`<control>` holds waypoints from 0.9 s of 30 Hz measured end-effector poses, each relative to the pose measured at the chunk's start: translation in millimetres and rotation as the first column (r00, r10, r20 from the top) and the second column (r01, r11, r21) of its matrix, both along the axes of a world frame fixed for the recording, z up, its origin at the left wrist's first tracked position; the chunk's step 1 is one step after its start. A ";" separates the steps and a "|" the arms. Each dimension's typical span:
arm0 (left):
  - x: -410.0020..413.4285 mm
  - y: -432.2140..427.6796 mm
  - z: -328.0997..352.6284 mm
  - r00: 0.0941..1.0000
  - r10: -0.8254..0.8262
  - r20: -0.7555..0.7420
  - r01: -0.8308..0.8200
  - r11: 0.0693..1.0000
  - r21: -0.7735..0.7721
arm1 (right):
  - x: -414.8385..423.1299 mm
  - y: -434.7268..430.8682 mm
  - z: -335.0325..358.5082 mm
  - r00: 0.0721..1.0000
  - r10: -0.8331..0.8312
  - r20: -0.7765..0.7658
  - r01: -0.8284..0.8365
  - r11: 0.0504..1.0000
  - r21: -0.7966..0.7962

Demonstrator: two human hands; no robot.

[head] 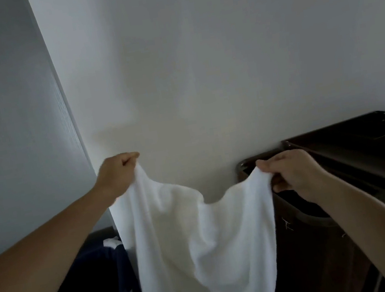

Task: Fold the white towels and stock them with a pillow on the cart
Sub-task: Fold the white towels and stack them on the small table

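Both hands, left (pixel 118 175) and right (pixel 291 171), pinch the towel's (pixel 201 240) top corners, holding it up before the wall beside the cart (pixel 352 145). Its sagging middle could make the fold uneven.

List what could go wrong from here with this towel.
1. The left hand and right hand pinch only the top corners of the white towel, its edge sagging between them; a corner could slip free.
2. The towel's lower end runs out of frame beside dark blue fabric; it may drag or snag.
3. The right hand is near the rim of the dark cart, where the towel might catch.
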State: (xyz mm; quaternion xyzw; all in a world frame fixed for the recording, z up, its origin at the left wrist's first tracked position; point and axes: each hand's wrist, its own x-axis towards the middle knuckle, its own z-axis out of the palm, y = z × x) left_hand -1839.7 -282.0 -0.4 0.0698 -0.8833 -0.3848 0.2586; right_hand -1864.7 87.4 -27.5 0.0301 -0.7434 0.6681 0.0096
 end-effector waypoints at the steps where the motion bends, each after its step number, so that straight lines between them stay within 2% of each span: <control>1: 0.6 15.4 -3.2 0.997 -0.072 0.013 0.071 0.997 0.013 | 0.2 -12.6 -1.4 1.000 0.006 -0.015 -0.005 0.999 0.040; 3: 0.1 43.1 -5.7 0.987 -0.150 0.055 0.148 0.988 0.047 | -1.9 -33.3 0.3 0.999 -0.029 -0.042 0.033 0.994 0.103; 7: 2.6 73.7 -0.3 0.994 -0.104 0.041 0.102 0.993 0.056 | -8.3 -51.9 2.1 0.989 -0.122 -0.087 0.138 0.969 0.205; 12: 11.2 113.3 -15.0 0.989 -0.138 0.053 0.145 0.980 -0.137 | 4.6 -87.8 2.3 0.979 -0.031 -0.204 0.116 0.900 0.421; 14: 11.5 126.3 -23.9 0.991 -0.135 0.027 0.137 0.974 -0.182 | 8.5 -97.6 4.0 0.972 0.003 -0.234 0.104 0.890 0.443; 16: 10.3 131.0 -31.3 0.993 -0.120 0.000 0.117 0.974 -0.193 | 9.0 -101.7 3.1 0.975 0.002 -0.221 0.087 0.915 0.394; 20: 12.0 130.1 -39.3 0.995 -0.103 -0.003 0.100 0.973 -0.206 | 13.1 -107.7 3.5 0.999 0.022 -0.044 -0.014 0.984 0.175; 24: 17.6 128.5 -47.7 0.995 -0.100 0.031 0.104 0.959 -0.265 | 22.7 -110.6 12.0 0.984 0.130 0.123 -0.130 0.991 -0.004; 27: 21.9 128.4 -53.0 0.985 -0.145 0.092 0.164 0.954 -0.250 | 28.9 -104.1 13.7 0.960 0.218 0.174 -0.191 0.968 -0.160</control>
